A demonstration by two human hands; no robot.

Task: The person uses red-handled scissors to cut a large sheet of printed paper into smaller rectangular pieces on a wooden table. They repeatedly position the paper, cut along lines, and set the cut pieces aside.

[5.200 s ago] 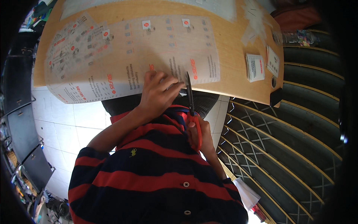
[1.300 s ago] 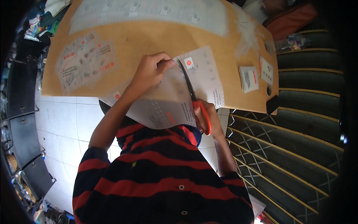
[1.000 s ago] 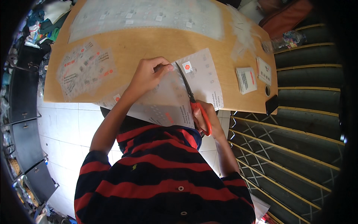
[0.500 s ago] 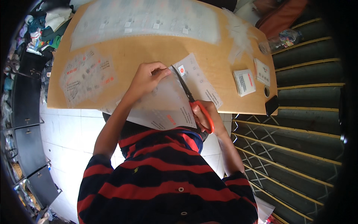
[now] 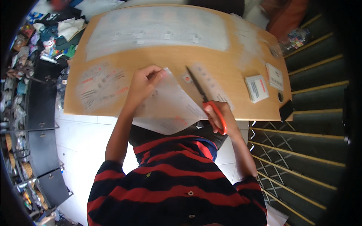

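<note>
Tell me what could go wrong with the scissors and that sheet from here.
The scissors in the right hand point ahead, their tips not far from the left hand, so a careless swing might nick it. The translucent sheet, pinched near its top corner by the left hand, droops past the near edge of the table, so it could slip or crease.

The person wears a shirt (image 5: 162, 201) in the lower middle of the frame, with wide stripes of red and very dark blue, which look wavy where the cloth folds. Two pale round buttons (image 5: 190, 193) sit near the bottom edge, and a small yellow-green emblem (image 5: 148, 175) is left of them. The short sleeves (image 5: 107, 175) carry the same stripes. Both forearms (image 5: 118, 137) are bare. Above the shirt, dark trousers (image 5: 143, 138) are partly visible.
</note>
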